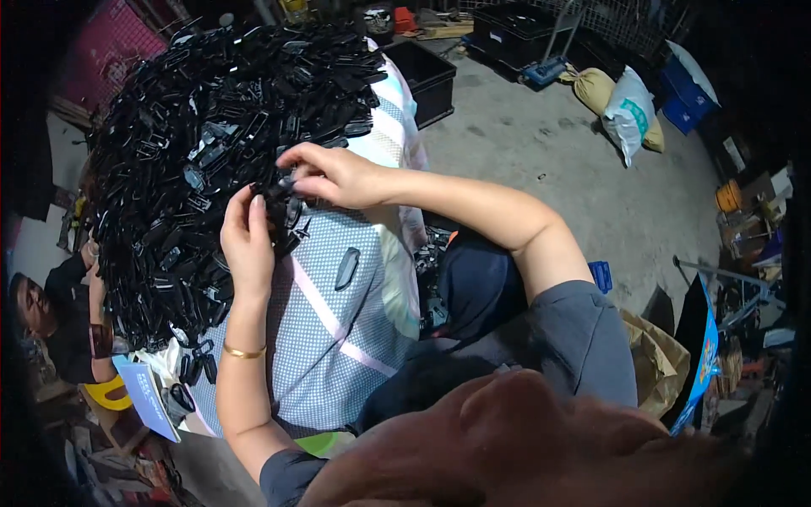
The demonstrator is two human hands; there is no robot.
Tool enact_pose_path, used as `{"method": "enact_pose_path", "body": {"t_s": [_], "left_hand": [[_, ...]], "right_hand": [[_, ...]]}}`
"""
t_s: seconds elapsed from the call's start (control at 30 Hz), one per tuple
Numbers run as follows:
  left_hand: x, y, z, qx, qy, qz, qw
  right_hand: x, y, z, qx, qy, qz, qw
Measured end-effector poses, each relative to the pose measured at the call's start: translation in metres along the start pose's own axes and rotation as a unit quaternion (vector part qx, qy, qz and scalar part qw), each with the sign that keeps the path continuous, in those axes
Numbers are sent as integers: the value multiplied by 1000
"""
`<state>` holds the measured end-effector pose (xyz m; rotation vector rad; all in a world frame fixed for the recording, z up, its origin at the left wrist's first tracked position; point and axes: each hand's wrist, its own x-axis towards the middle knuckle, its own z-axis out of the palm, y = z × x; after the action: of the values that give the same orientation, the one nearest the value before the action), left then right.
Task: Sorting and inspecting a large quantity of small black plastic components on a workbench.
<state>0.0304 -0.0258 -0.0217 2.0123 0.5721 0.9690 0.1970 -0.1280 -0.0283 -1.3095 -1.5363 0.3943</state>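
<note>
Heap [211, 144] of small black plastic parts, piled high on a tabletop covered by a checked cloth [338, 329] with pale stripes; taken here as the landmark.

Left hand [247, 245]: at the near edge of the heap, palm toward it, fingers extended against a small cluster of black parts [283, 215]. Grip appears loosely together on the cluster; exact closure cannot be told, the parts being dark against dark.

Right hand [334, 173]: just right of that same edge, fingertips pinched together on the cluster, meeting the left hand there.

Loose part [346, 269]: one dark elongated piece, alone on the cloth, near side of the heap, apart from both hands.

Gold bangle [243, 351]: left wrist.

Black crate [427, 76]: on the concrete floor, beyond the heap. White sack [629, 114] farther right of it. Another person [59, 313] seated at the heap's left.

Risks, judged: the heap is steep and interlocked, so drawing pieces from its foot may bring a slide over the cloth's edge; tangled parts may lift neighbours out with them; the stray piece could be swept off by a forearm.
</note>
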Motion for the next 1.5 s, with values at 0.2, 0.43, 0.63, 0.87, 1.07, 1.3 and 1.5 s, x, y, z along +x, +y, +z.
{"method": "enact_pose_path", "body": {"t_s": [0.2,0.43,0.63,0.87,1.07,1.3,1.5], "left_hand": [[-8,-10,-6,-397,-66,-253,880],[-7,7,-8,-303,-44,-255,917],[-13,24,5,-267,-69,-162,947],[-14,17,4,-295,-30,-119,948],[-15,16,-3,-178,14,-54,982],[-12,15,2,-268,-1,-86,960],[-7,17,-10,-352,-99,-83,927]], "right_hand": [[-3,-17,7,-126,-12,-99,987],[-1,-23,5,-138,25,-185,973],[7,-31,-11,378,65,14,924],[-2,-25,7,94,44,65,992],[-4,-20,15,-7,52,25,998],[-4,-21,23,-113,97,-105,983],[1,-24,17,151,-57,132,978]]}}
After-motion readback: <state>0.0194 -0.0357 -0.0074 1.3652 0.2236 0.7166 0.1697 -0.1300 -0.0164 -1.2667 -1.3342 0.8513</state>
